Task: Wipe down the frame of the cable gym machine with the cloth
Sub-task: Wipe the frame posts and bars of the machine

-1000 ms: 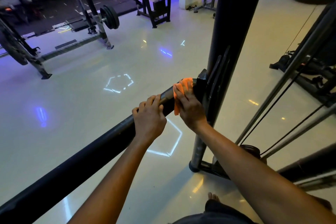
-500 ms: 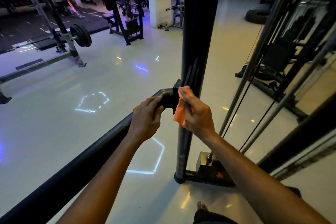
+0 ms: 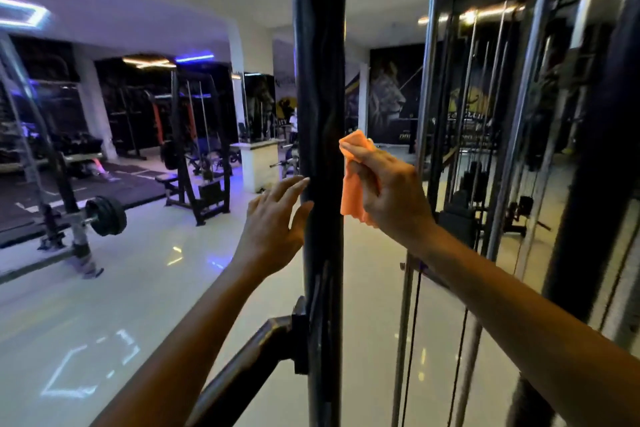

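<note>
A black upright post [image 3: 320, 80] of the cable machine frame runs from top to bottom through the middle of the view. A black crossbar [image 3: 242, 371] joins it low down at a bracket. My right hand [image 3: 388, 198] grips an orange cloth [image 3: 353, 177] just right of the post, at about chest height; the cloth's edge is at the post's right side. My left hand [image 3: 277, 222] is at the post's left side with its fingers spread and straight, fingertips at the post's edge.
Chrome guide rods [image 3: 429, 114] and black cables [image 3: 415, 340] stand right of the post, with a thick dark column [image 3: 595, 184] further right. A squat rack with a loaded barbell [image 3: 104, 215] stands at the left. The pale glossy floor [image 3: 121, 305] lies between.
Both hands have left the crossbar joint and risen up the upright post. The left hand released the bar and opened. The view has tilted up from the floor.
</note>
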Motion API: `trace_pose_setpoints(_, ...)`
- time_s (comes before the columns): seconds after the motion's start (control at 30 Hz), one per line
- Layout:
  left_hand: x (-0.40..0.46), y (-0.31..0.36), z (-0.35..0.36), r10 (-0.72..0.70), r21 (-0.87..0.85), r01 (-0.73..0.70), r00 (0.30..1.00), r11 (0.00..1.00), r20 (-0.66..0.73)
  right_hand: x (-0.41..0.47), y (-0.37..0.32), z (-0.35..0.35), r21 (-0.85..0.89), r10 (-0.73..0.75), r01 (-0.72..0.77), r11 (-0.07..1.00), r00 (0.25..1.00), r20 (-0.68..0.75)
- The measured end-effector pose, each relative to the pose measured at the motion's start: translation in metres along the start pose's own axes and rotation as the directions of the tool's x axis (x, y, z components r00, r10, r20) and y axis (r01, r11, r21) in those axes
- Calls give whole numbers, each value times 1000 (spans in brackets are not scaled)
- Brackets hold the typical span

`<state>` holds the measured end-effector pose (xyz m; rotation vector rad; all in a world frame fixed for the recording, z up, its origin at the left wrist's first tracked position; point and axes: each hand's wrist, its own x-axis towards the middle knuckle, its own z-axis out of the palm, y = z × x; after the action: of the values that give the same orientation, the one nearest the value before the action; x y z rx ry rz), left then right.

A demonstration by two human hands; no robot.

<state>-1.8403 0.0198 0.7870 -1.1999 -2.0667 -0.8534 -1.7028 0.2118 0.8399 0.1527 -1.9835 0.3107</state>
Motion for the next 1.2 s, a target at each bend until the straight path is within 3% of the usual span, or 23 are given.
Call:
trace_pose_setpoints(0.4, 228, 60, -164, 209, 19, -215, 922, 977, -327, 247, -23, -97, -253, -259, 203, 946, 942, -215)
trace_pose_setpoints(0.6, 303, 80, -219, 142, -140, -208, 916, 968, -376, 333, -34, -124, -262, -288, 213, 941, 912, -293)
trace_pose_setpoints(0.77, 346, 87, -242, 95, -156, -164, 922, 974, -376, 384, -41, -123, -291, -264, 181, 939, 925, -275)
trace_pose_setpoints(0.93, 372, 87, -245, 74, -175, -142, 935, 974, -346, 402, -35, -83, -219, -135, 87, 972, 967, -217)
trace_pose_setpoints(1.07, 391, 83, -243, 37, -297, -150, 935, 943, -353, 391, -20, -47, -155, -147, 107, 982, 951, -271)
trace_pose_setpoints(1.2, 403, 83, -245, -88, -529, -94, 947, 844, -309, 391, -6, -27, -357, -260, 159, 920, 931, -254)
